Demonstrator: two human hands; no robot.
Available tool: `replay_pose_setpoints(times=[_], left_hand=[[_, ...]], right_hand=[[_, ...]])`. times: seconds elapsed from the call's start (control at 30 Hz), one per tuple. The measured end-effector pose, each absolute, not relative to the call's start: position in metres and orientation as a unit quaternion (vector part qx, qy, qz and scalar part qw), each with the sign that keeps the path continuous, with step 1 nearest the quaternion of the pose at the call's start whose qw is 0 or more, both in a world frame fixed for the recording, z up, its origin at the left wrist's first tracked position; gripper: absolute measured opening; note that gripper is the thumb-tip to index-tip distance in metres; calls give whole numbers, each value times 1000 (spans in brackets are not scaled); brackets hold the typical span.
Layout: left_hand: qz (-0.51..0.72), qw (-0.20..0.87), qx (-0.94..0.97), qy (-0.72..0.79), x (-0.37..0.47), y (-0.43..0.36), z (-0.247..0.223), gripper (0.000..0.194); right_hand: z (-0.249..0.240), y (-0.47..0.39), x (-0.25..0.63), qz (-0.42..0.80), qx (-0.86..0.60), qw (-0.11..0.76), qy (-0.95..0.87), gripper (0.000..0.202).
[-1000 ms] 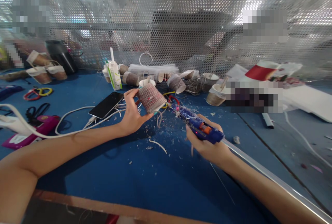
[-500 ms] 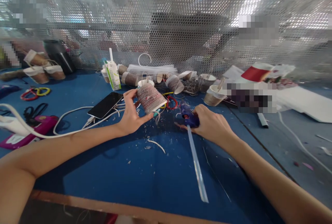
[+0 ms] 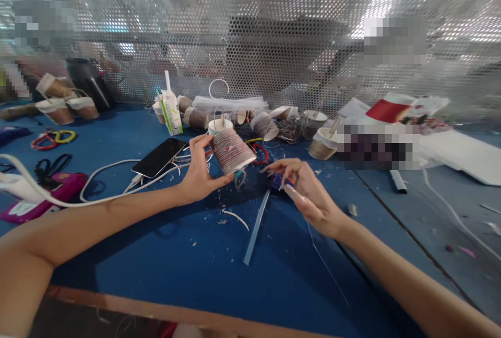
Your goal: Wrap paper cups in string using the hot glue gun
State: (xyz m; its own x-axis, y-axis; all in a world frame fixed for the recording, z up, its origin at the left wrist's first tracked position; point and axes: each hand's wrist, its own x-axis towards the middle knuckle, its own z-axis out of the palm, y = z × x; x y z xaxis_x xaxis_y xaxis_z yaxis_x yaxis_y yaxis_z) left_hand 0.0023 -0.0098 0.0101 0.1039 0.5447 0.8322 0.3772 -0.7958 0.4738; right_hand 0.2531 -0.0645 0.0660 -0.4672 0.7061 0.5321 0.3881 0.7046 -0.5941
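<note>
In my left hand (image 3: 201, 173) is a paper cup wrapped in brownish-red and grey twine (image 3: 231, 150), tilted with its mouth down to the right; the thumb supports it from below and the fingers rest behind. A teal bit and a loose loop of twine hang under its rim. My right hand (image 3: 309, 192) is at a blue glue gun (image 3: 276, 181) with an orange trigger; its fingers are loosely bent and apart over the gun, which appears to lie on the table. A long clear glue stick (image 3: 256, 228) extends from the gun toward me. The hand partly hides the gun.
Behind stand several twine-wrapped cups (image 3: 264, 125), a drink carton (image 3: 170, 113) and red-handled scissors (image 3: 260, 154). Left are a phone (image 3: 159, 158) with a white cable, a magenta glue gun (image 3: 62, 186) and a dark bottle (image 3: 90, 85). A perforated metal screen (image 3: 195, 30) closes the back.
My right hand has lowered the glue gun and loosened its fingers from it. The glue stick has swung to the left. The cup in my left hand has shifted slightly right.
</note>
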Motion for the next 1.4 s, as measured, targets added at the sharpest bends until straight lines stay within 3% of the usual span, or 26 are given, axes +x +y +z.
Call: replay_pose_setpoints(times=[0.13, 0.33, 0.5, 0.83, 1.4], left_hand=[[575, 61, 755, 309, 3, -11, 12, 83], [549, 37, 790, 271, 5, -17, 18, 83], [538, 48, 809, 230, 4, -20, 19, 85], [540, 111, 779, 299, 1, -12, 14, 83], [503, 150, 812, 256, 0, -13, 17, 83]], right_hand=[[61, -82, 232, 430, -311, 383, -756, 40], [55, -80, 229, 572, -315, 397, -645, 46], [59, -76, 232, 594, -287, 432, -615, 43], [72, -81, 231, 695, -189, 343, -604, 51], [86, -75, 241, 740, -259, 463, -414, 28]])
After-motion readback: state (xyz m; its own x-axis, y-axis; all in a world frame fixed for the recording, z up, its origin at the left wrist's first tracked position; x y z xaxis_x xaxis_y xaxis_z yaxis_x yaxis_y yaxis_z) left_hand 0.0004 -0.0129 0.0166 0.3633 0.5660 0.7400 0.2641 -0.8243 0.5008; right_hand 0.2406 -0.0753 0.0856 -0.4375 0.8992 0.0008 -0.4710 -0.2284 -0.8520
